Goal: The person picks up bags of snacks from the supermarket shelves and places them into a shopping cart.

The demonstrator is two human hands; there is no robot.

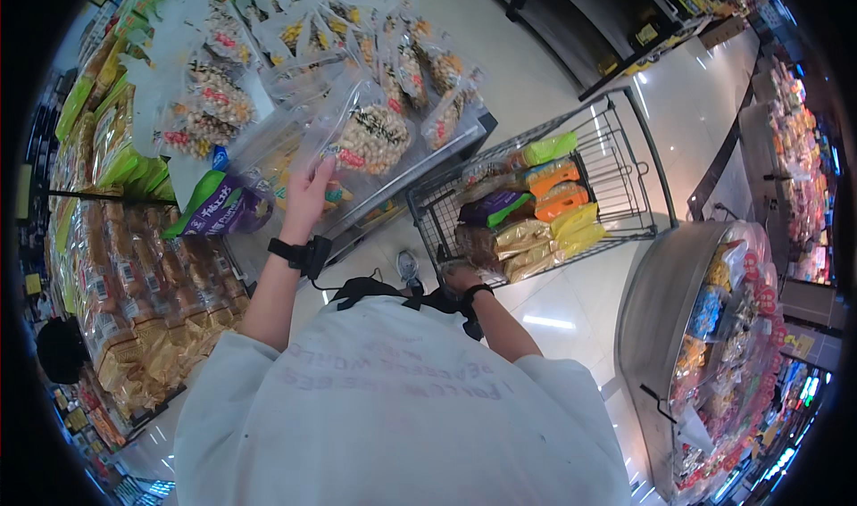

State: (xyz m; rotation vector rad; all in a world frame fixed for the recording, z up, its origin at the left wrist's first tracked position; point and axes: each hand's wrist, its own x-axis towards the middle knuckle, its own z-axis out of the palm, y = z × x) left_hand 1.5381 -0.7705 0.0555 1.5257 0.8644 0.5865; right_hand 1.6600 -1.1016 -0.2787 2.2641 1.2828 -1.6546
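Note:
My left hand (310, 189) is closed on the edge of a clear plastic bag (373, 140) filled with beige, round, nut-like pieces and a few dark ones, with a red label. The bag lies over the front of a display stand piled with similar clear bags (219, 100). Down at the right, my right hand (461, 279) is wrapped round the near rim of a wire shopping cart (616, 140). In the cart lie several packages: a purple and green one (494, 209), orange ones (560, 200), and gold and yellow ones (527, 236).
Left of the stand, a purple and green bag (221, 205) sits by rows of long packaged goods (134, 278). A rounded metal bin (656, 327) of wrapped goods stands right of the cart. Dark shelving (589, 24) is at the far side.

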